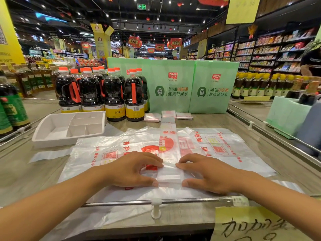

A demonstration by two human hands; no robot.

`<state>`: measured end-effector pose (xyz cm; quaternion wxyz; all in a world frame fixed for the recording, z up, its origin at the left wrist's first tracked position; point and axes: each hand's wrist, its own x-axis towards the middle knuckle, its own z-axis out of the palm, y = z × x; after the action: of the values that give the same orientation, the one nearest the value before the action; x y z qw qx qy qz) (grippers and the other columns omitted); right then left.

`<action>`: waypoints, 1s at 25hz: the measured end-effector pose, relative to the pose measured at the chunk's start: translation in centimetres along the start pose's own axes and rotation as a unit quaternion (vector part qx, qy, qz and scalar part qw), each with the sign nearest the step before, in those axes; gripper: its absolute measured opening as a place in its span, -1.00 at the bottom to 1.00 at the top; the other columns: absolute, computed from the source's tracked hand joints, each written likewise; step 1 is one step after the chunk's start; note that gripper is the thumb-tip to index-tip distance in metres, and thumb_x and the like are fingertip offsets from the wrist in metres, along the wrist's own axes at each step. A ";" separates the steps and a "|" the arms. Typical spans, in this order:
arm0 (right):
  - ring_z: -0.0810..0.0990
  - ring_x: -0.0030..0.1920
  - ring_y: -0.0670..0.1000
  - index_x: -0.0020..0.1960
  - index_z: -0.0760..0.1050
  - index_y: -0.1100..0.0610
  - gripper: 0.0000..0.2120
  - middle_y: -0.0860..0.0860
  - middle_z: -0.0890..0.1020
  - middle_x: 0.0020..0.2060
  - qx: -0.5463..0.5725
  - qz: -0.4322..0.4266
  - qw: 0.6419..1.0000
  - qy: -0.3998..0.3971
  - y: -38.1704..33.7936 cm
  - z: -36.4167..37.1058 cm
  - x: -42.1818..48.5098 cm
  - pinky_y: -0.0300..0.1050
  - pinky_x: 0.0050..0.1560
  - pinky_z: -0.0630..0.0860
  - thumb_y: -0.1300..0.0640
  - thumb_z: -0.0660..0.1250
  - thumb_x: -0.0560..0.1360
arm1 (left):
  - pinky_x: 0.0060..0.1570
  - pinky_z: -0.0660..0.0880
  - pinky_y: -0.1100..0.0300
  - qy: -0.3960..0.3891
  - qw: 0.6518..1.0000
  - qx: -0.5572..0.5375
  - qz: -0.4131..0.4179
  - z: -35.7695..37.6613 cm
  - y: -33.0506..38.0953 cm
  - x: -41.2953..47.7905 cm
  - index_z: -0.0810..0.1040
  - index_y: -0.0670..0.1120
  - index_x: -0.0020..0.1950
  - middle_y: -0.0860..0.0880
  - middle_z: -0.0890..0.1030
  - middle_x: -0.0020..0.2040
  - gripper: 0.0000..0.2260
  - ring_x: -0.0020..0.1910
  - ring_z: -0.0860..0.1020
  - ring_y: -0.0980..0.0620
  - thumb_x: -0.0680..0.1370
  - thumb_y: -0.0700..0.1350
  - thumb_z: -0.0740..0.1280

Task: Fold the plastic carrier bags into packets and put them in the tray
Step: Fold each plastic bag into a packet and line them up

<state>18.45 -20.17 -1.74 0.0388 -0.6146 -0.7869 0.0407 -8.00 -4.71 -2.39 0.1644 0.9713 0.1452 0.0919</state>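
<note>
A carrier bag folded into a long narrow strip (168, 140) runs away from me over several flat clear bags with red print (107, 150). Its near end is rolled into a small white packet (169, 176). My left hand (133, 168) pinches the packet's left side and my right hand (206, 171) pinches its right side, thumbs at the near edge. Three finished folded packets (168, 114) lie at the back by the green boards. A white divided tray (69, 126) stands at the left with nothing in it.
Dark sauce bottles with orange caps (112, 94) stand behind the tray. Two pale green display boards (173, 86) close off the back. A metal rail (156, 201) runs along the near edge, and another rail (271, 131) along the right. A green box (286, 115) sits right.
</note>
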 end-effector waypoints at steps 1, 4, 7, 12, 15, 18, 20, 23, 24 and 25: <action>0.33 0.39 -0.24 0.56 0.31 -0.16 -0.36 -0.30 0.32 0.46 -0.001 -0.004 1.000 0.011 -0.1 -0.1 0.0 -0.20 0.40 0.35 -0.41 0.17 0.56 | 0.38 0.27 0.38 0.006 1.000 0.001 0.002 0.1 0.0 0.0 0.51 0.16 0.44 0.29 0.44 0.44 -0.47 0.41 0.35 0.34 0.52 0.34 0.37; 0.40 0.34 -0.26 0.49 0.41 -0.15 -0.38 -0.27 0.48 0.39 0.008 -0.005 0.999 0.036 -0.2 -0.3 -0.1 -0.26 0.37 0.35 -0.40 0.25 0.52 | 0.26 0.23 0.55 0.024 1.000 -0.005 -0.003 0.3 -0.1 0.2 0.54 0.14 0.41 0.28 0.49 0.40 -0.55 0.36 0.38 0.38 0.57 0.29 0.33; 0.47 0.30 -0.25 0.44 0.47 -0.16 -0.40 -0.27 0.55 0.33 0.017 0.005 0.999 0.047 0.0 -0.4 0.1 -0.24 0.34 0.40 -0.42 0.28 0.49 | 0.14 0.25 0.62 0.035 0.999 -0.028 -0.031 0.1 -0.1 0.6 0.57 0.13 0.38 0.28 0.55 0.32 -0.60 0.23 0.41 0.49 0.60 0.26 0.30; 0.52 0.24 -0.19 0.40 0.51 -0.15 -0.38 -0.21 0.60 0.26 -0.012 0.009 0.999 0.031 -0.1 -0.8 0.5 -0.11 0.28 0.48 -0.46 0.16 0.50 | 0.25 0.49 0.21 0.009 0.998 -0.048 -0.043 -0.8 0.3 1.2 0.47 0.17 0.31 0.26 0.62 0.24 -0.64 0.22 0.54 0.35 0.57 0.25 0.37; 0.58 0.08 -0.13 0.30 0.60 -0.13 -0.48 -0.16 0.67 0.10 -0.019 -0.007 0.998 0.063 0.0 -0.8 1.1 -0.06 0.13 0.53 -0.36 0.14 0.52 | 0.22 0.50 0.23 0.033 0.999 -0.008 -0.017 -0.8 -0.1 1.4 0.47 0.19 0.41 0.28 0.64 0.23 -0.50 0.19 0.58 0.32 0.50 0.23 0.45; 0.58 -0.04 -0.17 0.16 0.68 -0.11 -0.63 -0.19 0.69 -0.05 0.022 -0.027 0.993 0.116 0.5 0.0 1.2 -0.15 0.05 0.52 -0.25 0.26 0.52 | 0.09 0.54 0.26 0.083 0.995 0.043 0.022 -0.3 0.0 1.7 0.63 0.19 0.31 0.26 0.67 0.17 -0.59 0.08 0.60 0.30 0.50 0.27 0.43; 0.59 -0.10 -0.18 0.06 0.72 -0.10 -0.70 -0.19 0.71 -0.14 0.072 -0.024 0.985 0.155 0.9 0.4 1.5 -0.16 -0.02 0.53 -0.20 0.30 0.51 | -0.01 0.54 0.24 0.105 0.993 0.048 0.033 0.1 -0.1 2.0 0.69 0.21 0.20 0.23 0.70 0.05 -0.68 -0.01 0.61 0.24 0.52 0.28 0.39; 0.60 -0.23 -0.09 -0.08 0.72 -0.04 -0.75 -0.10 0.69 -0.27 0.111 -0.017 0.977 0.181 1.4 0.9 1.9 -0.13 -0.16 0.53 -0.15 0.36 0.57 | -0.07 0.53 0.22 0.132 0.990 0.027 0.030 0.5 -0.2 2.2 0.76 0.12 0.02 0.18 0.72 -0.09 -0.72 -0.10 0.62 0.18 0.54 0.25 0.36; 0.62 -0.25 -0.07 -0.09 0.73 -0.03 -0.79 -0.11 0.70 -0.28 0.136 -0.008 0.974 0.182 1.3 0.9 2.0 -0.18 -0.19 0.52 -0.09 0.39 0.58 | -0.10 0.53 0.22 0.137 0.990 0.008 0.023 0.5 -0.1 2.3 0.77 0.09 -0.02 0.19 0.71 -0.13 -0.76 -0.14 0.62 0.16 0.55 0.19 0.39; 0.64 -0.25 -0.09 -0.06 0.74 -0.03 -0.86 -0.14 0.71 -0.26 0.177 0.007 0.967 0.182 1.2 0.7 2.0 -0.25 -0.19 0.51 -0.01 0.42 0.58 | -0.12 0.53 0.26 0.140 0.990 -0.022 0.008 0.5 -0.1 2.3 0.77 0.08 -0.03 0.21 0.70 -0.16 -0.84 -0.16 0.63 0.15 0.56 0.10 0.43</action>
<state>19.10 -17.96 -2.54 0.2890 -0.6007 -0.7424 0.0670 -5.72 -4.08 -2.58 0.1633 0.9462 0.1572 0.2310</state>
